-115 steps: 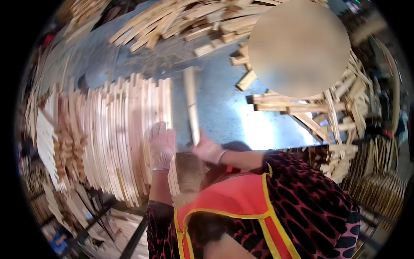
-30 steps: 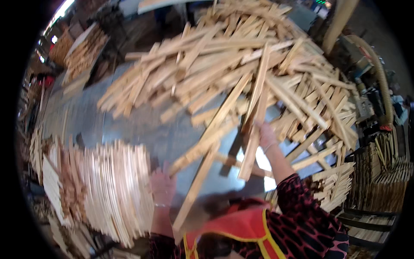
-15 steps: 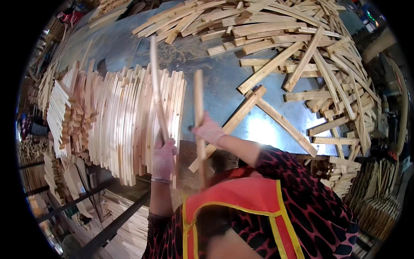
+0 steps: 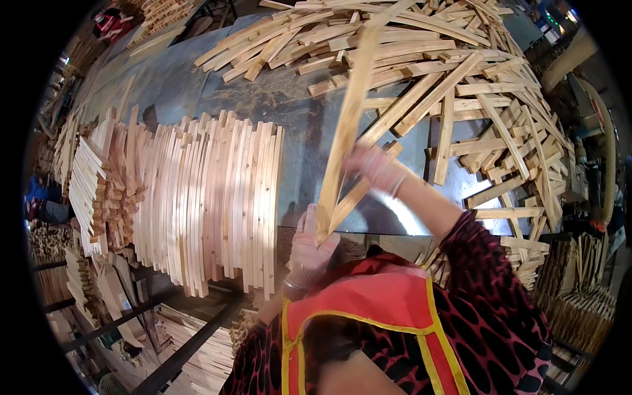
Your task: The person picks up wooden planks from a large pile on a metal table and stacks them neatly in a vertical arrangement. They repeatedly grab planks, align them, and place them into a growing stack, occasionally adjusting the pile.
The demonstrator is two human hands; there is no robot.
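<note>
Row of pale wooden strips [image 4: 210, 197] lies aligned on the surface [image 4: 306, 125] at left of the frame, seemingly done; a loose heap [image 4: 421, 49] at upper right looks unsorted. One long strip [image 4: 345, 125] slants up the centre, lower end at the left hand [image 4: 313, 247], blurred right hand [image 4: 375, 168] beside its middle; whether either grip pinches it, I cannot tell.

The apron [image 4: 378, 289] is red — edged yellow; sleeves [image 4: 487, 263], black-spotted pink; gloves [image 4: 311, 253], pale pink; wood strips [image 4: 350, 112], tan.
</note>
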